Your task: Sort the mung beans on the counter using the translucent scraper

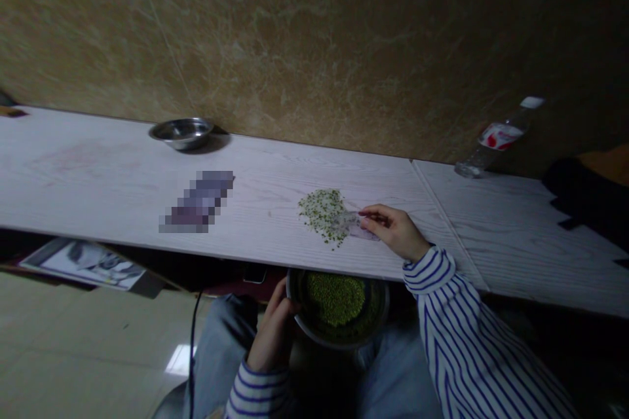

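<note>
My left hand grips the left rim of a metal bowl, held over my lap just below the table's front edge. Green beans, like mung beans, cover the bottom of this bowl. On the tabletop, my right hand pinches a thin, see-through flat piece, perhaps plastic, between thumb and fingers. The piece lies low against the right side of a spread pile of green beans mixed with small white grains. How far it reaches under the pile I cannot make out.
A shallow metal bowl stands by the wall at left, with a pixelated flat object nearer me. A clear bottle leans at the back right. Dark cloth lies at far right. A seam crosses the white table.
</note>
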Demonstrator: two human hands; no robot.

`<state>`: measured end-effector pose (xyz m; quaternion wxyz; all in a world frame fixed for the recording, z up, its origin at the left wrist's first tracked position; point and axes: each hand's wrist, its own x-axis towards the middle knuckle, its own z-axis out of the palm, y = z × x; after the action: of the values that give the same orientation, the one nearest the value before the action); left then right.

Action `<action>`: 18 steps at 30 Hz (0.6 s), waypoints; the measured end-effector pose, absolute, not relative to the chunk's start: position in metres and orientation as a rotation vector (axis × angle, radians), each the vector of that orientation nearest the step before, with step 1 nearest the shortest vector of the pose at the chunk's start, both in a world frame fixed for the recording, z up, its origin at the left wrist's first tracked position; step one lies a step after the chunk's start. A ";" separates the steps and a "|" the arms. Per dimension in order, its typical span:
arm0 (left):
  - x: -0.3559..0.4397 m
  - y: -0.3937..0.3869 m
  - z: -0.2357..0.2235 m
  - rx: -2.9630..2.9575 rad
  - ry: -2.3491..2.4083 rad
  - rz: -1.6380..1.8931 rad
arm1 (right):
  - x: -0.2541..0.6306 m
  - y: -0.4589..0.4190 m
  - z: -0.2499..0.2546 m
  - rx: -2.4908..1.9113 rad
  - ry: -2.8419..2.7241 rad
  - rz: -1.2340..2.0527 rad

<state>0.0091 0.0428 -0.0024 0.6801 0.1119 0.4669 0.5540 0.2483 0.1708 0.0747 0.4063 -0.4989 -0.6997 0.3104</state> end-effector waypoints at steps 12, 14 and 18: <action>0.006 0.041 -0.002 0.268 0.991 1.264 | 0.252 0.148 0.075 -1.302 -1.672 0.702; 0.006 0.041 -0.003 0.264 0.987 1.266 | 0.255 0.144 0.074 -1.311 -1.682 0.670; 0.005 0.041 -0.005 0.274 0.981 1.274 | 0.256 0.141 0.074 -1.327 -1.689 0.631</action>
<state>0.0047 0.0413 -0.0055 0.6856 0.1222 0.4380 0.5686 0.2557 0.1413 0.0736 0.4363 -0.5333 -0.6789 0.2537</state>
